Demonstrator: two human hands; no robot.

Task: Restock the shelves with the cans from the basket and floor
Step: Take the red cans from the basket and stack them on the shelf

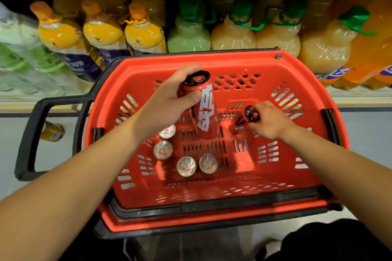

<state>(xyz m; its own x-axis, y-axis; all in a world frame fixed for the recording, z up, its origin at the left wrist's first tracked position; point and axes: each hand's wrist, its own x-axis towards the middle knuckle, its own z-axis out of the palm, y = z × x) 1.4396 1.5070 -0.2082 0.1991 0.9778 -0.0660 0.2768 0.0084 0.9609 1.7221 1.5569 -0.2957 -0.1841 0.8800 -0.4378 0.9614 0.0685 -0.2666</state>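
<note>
A shelf (360,99) of large juice and soda bottles (233,36) runs along the top of the head view, its lower edge just behind a red plastic shopping basket (212,201) with a black handle (27,140) folded out to the left. Both bare forearms reach forward and down into the basket from the lower corners. The left hand (167,101) is raised over the basket's middle, fingers and thumb curled round the upper part of a tall red can (203,110) with white lettering, which tilts with its dark top toward the shelf. The right hand (269,121) sits lower, near the basket's right wall, its fingertips pinching the dark top of a second red can (250,115); the body of that can is largely hidden and blurred, so whether it stands on the basket floor cannot be told. Four silver-topped cans (186,165) stand upright on the basket floor below the left hand. On the floor left of the basket, behind the handle, lies a small yellow-labelled bottle or can (52,131).
</note>
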